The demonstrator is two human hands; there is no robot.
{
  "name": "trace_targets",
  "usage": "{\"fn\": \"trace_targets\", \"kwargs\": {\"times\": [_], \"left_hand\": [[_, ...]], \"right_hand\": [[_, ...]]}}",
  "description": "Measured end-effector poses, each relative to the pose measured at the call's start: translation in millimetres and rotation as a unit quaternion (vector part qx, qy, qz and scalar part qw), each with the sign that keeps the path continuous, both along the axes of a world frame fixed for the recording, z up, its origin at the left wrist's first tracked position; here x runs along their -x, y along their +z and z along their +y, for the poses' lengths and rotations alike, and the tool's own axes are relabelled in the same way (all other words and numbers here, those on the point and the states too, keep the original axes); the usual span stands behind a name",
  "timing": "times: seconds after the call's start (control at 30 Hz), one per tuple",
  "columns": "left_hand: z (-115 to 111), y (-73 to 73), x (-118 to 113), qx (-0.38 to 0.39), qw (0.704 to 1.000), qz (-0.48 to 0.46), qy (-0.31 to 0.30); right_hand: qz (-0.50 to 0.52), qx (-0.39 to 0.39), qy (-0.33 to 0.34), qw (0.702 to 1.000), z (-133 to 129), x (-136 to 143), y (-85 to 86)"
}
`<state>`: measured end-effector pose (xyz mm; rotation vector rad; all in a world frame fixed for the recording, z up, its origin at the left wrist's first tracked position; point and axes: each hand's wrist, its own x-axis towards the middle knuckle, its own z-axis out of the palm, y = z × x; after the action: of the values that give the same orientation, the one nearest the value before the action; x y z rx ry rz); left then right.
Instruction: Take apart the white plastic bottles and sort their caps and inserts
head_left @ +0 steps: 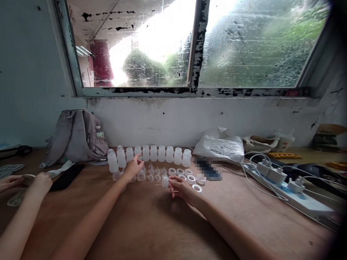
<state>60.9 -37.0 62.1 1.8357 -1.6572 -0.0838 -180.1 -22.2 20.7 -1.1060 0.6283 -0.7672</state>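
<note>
A row of frosted white baby bottles [153, 153] stands across the back of the table. My left hand [133, 168] reaches over to one bottle [137, 149] of this row, index finger stretched out beside it; whether it touches cannot be told. Between finger and thumb, my right hand [182, 188] grips a white bottle collar [165, 181], tilted on its side above the table. Between my hands stand several clear bottle nipples [157, 177]. White collar rings [191, 179] lie behind and right of my right hand. Clear caps [141, 175] sit near my left forearm, partly hidden.
A co-worker's hands [38, 186] handle a pale strap-like thing at the far left. A black phone-like slab [67, 177] and a grey backpack [78, 137] are nearby. To the right lie a silver bag [221, 146] and a power strip [303, 202] with chargers and cables.
</note>
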Motion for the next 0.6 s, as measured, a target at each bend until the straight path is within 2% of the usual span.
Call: {"fn": "trace_targets", "kwargs": {"times": [0.07, 0.17, 0.3, 0.4, 0.5, 0.6], "left_hand": [[-17, 9.4, -20, -0.007, 0.998, -0.033, 0.055], [-35, 13.2, -40, -0.019, 0.993, -0.063, 0.098], [-43, 8.3, -47, -0.013, 0.988, -0.102, 0.113], [-37, 9.8, -46, 0.017, 0.986, -0.126, 0.111], [-19, 19.5, -39, 0.147, 0.973, -0.148, 0.101], [11, 28.6, -23, 0.34, 0.931, -0.124, 0.041]], "right_hand": [[0.001, -0.003, 0.001, 1.0, -1, 1, -1.7], [0.003, 0.001, 0.012, 1.0, 0, 1, -2.9], [0.01, 0.009, 0.017, 1.0, 3, 0, -2.0], [0.013, 0.013, 0.013, 1.0, 3, 0, -0.7], [0.016, 0.012, 0.014, 1.0, 3, 0, 0.6], [0.018, 0.012, 0.02, 1.0, 4, -1, 1.6]]}}
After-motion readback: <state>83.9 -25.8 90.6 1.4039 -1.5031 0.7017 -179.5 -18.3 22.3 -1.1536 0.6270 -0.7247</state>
